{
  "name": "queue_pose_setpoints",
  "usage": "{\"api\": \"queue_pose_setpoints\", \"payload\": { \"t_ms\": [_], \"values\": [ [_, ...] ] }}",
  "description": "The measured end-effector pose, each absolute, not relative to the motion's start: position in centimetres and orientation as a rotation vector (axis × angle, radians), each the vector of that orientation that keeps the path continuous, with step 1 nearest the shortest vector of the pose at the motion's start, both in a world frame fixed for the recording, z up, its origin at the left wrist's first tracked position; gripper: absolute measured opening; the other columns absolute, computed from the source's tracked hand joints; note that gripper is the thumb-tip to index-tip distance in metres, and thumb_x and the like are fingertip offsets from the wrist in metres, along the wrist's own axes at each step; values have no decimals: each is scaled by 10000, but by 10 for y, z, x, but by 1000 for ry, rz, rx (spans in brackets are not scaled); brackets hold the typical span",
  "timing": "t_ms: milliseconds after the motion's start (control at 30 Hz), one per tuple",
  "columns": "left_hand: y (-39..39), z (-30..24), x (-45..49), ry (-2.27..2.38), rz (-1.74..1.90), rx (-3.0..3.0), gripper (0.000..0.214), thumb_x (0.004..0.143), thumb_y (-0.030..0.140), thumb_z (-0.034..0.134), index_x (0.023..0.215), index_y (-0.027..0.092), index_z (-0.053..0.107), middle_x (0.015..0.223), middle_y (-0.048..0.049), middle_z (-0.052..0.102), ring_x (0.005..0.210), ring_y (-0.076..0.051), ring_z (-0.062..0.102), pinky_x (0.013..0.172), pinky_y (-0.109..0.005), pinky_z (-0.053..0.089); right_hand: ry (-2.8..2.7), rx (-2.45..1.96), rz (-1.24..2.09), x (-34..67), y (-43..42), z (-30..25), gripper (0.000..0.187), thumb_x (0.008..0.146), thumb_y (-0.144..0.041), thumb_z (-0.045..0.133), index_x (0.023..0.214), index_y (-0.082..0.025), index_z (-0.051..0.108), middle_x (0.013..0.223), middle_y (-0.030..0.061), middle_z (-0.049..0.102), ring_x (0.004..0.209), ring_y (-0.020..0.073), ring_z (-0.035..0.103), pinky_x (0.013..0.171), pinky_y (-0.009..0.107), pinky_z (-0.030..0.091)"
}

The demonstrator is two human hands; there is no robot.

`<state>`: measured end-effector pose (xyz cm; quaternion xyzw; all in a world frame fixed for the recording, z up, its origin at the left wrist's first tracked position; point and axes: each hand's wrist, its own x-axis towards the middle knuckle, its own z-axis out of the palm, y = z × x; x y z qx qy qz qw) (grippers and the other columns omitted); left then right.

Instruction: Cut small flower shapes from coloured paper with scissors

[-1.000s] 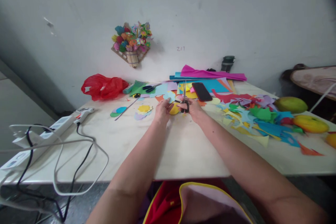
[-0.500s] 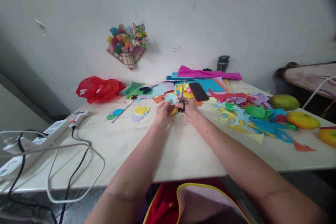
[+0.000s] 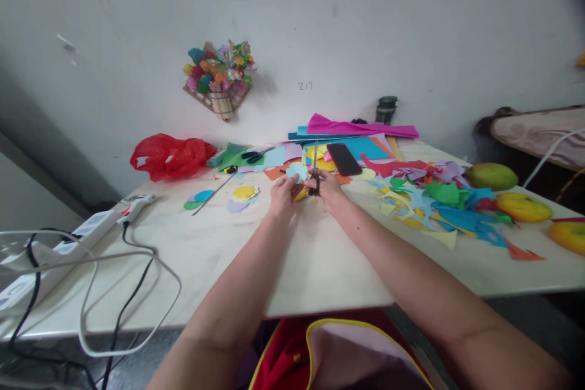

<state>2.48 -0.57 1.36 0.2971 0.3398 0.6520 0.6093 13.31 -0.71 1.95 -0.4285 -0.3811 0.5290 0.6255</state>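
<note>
Between the fingers of my left hand [image 3: 284,194] is a light blue paper flower [image 3: 297,171] with a scalloped edge. My right hand [image 3: 329,189] grips black-handled scissors [image 3: 315,178], their blades pointing away toward the wall. The blades lie just right of the paper flower; whether they touch it I cannot tell. Yellow paper flowers [image 3: 245,193] lie on the table left of my left hand, overlapping lilac ones [image 3: 238,205]. A black phone [image 3: 343,159] rests beyond my right hand.
Paper scraps [image 3: 429,207] cover the right side, beside several mangoes [image 3: 524,206]. A red plastic bag [image 3: 171,156], dark scissors [image 3: 255,155] and coloured sheets [image 3: 365,149] lie along the back. A power strip [image 3: 86,231] with loose cables [image 3: 132,301] occupies the left edge.
The view has shifted very slightly. Both hands keep nearly the same place, with the flower and scissors still held.
</note>
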Motion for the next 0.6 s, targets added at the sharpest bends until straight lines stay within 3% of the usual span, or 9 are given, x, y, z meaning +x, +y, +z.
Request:
{"api": "queue_pose_setpoints", "payload": {
  "t_ms": [333, 600],
  "values": [
    [-2, 12, 19, 793, 1548, 681, 233, 650, 192, 785, 671, 166, 555, 674, -41, 703, 744, -195, 730, 828, -309, 535, -870, -1065, 1138, 135, -10, 25, 441, 449, -190, 824, 817, -170, 581, 502, -71, 566, 443, 112, 560, 395, 182, 307],
    [5, 7, 10, 794, 1543, 707, 217, 638, 179, 775, 681, 161, 562, 667, -45, 702, 706, -183, 721, 792, -296, 546, -995, -1198, 1000, 147, -4, 22, 253, 587, -166, 773, 802, -161, 639, 476, -82, 530, 409, 93, 507, 422, 203, 414]
  ]
}}
